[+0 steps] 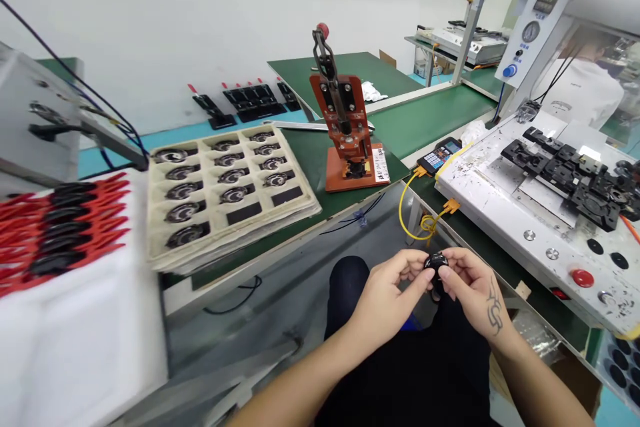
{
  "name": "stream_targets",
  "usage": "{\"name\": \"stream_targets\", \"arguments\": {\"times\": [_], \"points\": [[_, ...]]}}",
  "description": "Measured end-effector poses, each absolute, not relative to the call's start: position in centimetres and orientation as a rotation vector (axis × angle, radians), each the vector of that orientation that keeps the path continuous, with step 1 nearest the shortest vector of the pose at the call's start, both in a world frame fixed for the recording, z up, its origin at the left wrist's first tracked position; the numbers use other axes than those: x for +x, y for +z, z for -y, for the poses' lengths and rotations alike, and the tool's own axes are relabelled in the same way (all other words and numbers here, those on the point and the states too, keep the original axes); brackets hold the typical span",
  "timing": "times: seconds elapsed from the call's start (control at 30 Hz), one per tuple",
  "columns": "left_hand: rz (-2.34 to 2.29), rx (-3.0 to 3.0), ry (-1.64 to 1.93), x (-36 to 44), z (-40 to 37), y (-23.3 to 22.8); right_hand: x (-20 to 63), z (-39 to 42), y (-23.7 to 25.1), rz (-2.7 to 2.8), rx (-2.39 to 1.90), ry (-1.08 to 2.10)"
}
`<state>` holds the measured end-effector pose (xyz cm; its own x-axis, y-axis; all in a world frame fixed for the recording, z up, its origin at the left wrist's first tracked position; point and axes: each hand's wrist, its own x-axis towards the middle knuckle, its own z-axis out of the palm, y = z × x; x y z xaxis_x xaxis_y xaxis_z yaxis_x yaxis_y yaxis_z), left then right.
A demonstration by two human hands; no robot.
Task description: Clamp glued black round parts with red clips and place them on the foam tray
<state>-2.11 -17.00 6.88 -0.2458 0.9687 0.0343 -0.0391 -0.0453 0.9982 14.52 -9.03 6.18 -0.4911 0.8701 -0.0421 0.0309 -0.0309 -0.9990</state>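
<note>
Between the fingertips of both hands is a small round black part (436,263), glossy on its face, perhaps a watch case; its exact kind does not show. My left hand (393,290) pinches it from the left side, thumb in front. From the right, my right hand (470,290) grips the same part with thumb and curled fingers. Both hands are over my lap, in front of the bench edge. Up and left of them, a cream tray (213,203) holds several round dark watch-like parts in its compartments. A red-brown toggle press (345,120) stands to the right of that tray.
At right a white machine (505,213) carries black fixtures (575,173), with a keypad controller (440,155) and yellow cable (401,203) beside it. Red clamps (107,213) holding black parts lie at left. Black toggle fixtures (253,99) stand behind. A person in white (580,90) is beyond the machine.
</note>
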Motion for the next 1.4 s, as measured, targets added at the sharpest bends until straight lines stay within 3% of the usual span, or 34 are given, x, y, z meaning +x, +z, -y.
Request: {"name": "stream_targets", "arguments": {"times": [0.5, 0.8, 1.07, 1.4], "points": [[-1.424, 1.171, 1.457, -2.5, 17.7, 7.0, 13.8, 9.7, 6.3, 1.652, -0.817, 1.525], [-1.709, 1.225, 1.549, -3.4, 19.4, 8.5, 11.5, 8.7, 7.0, 1.815, -0.693, 1.479], [-1.966, 0.955, 1.742, -5.5, 24.9, 11.3, 3.8, 6.3, 8.8, 2.326, 0.023, 1.364], [-1.859, 0.258, 2.179, -0.6, 36.3, 7.2, -3.9, 14.4, 7.3, 2.586, 1.021, 1.533]]}}
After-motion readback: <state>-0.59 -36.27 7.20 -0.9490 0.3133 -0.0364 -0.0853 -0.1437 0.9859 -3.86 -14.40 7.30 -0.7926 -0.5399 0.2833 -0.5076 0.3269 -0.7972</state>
